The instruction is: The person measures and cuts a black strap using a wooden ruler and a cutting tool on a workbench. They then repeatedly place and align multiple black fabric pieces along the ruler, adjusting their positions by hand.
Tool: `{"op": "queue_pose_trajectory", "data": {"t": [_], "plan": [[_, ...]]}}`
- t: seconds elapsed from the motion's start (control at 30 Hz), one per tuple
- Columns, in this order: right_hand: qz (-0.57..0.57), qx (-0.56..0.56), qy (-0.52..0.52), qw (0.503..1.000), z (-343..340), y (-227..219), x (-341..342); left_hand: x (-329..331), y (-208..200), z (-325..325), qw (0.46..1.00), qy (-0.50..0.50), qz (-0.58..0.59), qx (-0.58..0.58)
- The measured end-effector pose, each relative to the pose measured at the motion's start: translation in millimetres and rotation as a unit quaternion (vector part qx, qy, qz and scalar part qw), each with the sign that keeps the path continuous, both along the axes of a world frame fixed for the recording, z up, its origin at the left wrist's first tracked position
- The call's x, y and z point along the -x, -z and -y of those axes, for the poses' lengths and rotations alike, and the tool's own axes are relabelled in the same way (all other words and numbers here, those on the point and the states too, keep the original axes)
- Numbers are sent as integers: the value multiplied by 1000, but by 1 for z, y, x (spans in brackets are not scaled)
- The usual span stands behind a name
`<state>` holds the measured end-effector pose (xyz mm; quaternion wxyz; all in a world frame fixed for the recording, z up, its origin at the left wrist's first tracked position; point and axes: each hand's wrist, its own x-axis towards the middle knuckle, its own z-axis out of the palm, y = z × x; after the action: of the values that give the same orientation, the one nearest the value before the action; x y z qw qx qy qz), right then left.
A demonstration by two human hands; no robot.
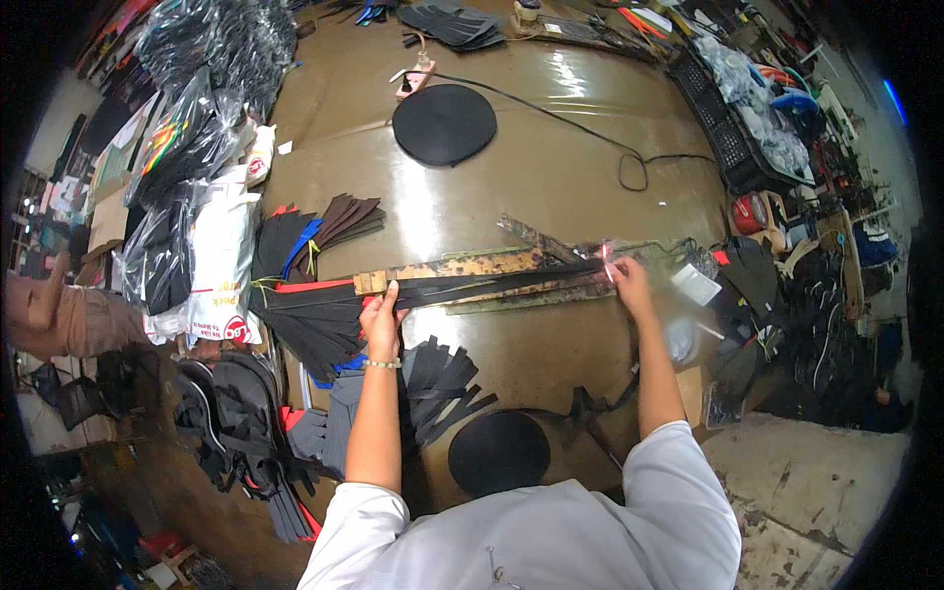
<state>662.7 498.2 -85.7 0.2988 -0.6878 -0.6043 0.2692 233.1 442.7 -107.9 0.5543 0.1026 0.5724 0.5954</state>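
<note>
A long flat black strap (492, 284) stretches between my two hands, over a worn, yellow-stained wooden board (452, 266) on the table. My left hand (381, 320), with a beaded bracelet at the wrist, is closed on the strap's left part, thumb on top. At its right end my right hand (629, 285) is pinched, beside a small pinkish-red bright spot (606, 258) that I cannot make out. Just left of my left hand fans out a tied bundle of black strips (310, 323), with brown strips (339, 221) behind it.
Black round pads (444, 125) (500, 452) lie beyond the board and near my body. A pink power strip (415, 81) and its dark cable (551, 106) cross the far table. Plastic-wrapped packages (224, 241) line the left; a black crate (733, 128) stands at far right.
</note>
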Motion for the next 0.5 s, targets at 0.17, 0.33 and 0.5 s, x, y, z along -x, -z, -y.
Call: {"op": "queue_pose_trajectory", "data": {"t": [0.17,0.33,0.5], "plan": [[58,14,91,994,10,-91,53,1,8,4,1000,11,-14,-8],[-184,26,-222,957,21,-86,239,7,16,19,998,32,-3,-48],[-186,86,-172,964,7,-12,325,4,17,16,998,12,19,-60]]}}
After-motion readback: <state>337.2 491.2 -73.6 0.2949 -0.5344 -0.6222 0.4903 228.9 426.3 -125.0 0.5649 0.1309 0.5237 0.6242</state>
